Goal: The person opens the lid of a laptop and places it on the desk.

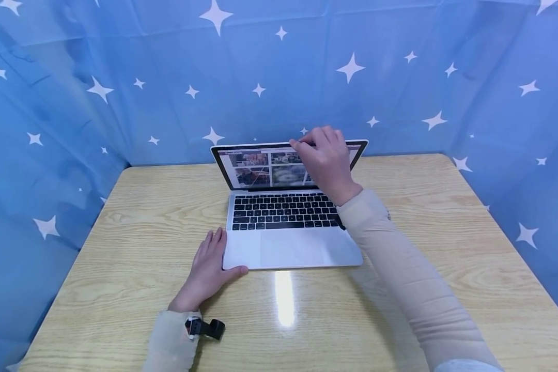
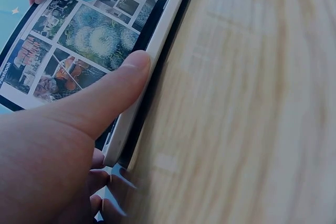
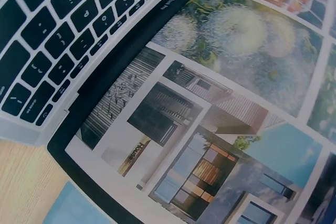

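Note:
A silver laptop (image 1: 292, 248) stands open on the table, its lid tilted up behind the black keyboard. Several photos show on its screen (image 1: 269, 168), also close up in the right wrist view. My right hand (image 1: 325, 160) pinches the lid's top edge right of the middle, with the arm crossing the keyboard's right side. That hand is out of the right wrist view. My left hand (image 1: 208, 268) rests against the front left corner. Its thumb (image 2: 118, 85) lies along the front edge, and the other fingers extend along the left side.
The laptop stands on a light wood-grain table (image 1: 158, 206). A blue curtain with white stars (image 1: 260, 67) hangs behind and at both sides. A black strap (image 1: 205, 327) is on the left wrist. Light reflects off the tabletop in front of the laptop.

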A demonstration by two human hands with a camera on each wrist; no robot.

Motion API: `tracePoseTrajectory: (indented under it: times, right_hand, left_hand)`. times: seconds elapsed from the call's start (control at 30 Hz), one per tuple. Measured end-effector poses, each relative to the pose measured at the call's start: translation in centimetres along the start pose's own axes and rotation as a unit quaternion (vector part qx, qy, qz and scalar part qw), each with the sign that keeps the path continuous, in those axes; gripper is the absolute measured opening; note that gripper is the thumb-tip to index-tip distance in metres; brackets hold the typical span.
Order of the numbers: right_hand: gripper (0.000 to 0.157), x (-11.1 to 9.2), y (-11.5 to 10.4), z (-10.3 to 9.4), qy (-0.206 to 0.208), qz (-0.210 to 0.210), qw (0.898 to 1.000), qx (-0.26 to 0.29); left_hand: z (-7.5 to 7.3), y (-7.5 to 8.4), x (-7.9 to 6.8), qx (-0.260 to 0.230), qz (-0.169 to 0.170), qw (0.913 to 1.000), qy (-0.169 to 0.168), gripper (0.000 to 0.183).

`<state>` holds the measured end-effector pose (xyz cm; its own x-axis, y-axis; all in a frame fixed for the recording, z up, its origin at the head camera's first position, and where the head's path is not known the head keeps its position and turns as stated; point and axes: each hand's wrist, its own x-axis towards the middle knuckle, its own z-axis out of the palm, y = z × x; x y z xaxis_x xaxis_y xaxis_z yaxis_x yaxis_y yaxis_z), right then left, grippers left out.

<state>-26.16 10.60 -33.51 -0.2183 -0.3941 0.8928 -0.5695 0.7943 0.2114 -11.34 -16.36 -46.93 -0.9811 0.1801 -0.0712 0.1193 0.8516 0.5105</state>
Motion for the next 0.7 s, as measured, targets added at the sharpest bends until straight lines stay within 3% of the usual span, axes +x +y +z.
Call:
tracePoseTrajectory:
  times: [0.37,0.7]
  right_hand:
    - [0.016,-0.19,-0.08,-0.12,-0.009,-0.006,1.000,-0.002]
    - [0.021,-0.42,0.29,-0.39,-0.038,-0.014,0.999,0.003]
  left_hand:
    - [0.00,0.03,-0.06,0.001,-0.004,1.0000,0.000,0.104]
    - [0.09,0.07,-0.15,-0.001,-0.002,1.0000,0.003,0.104]
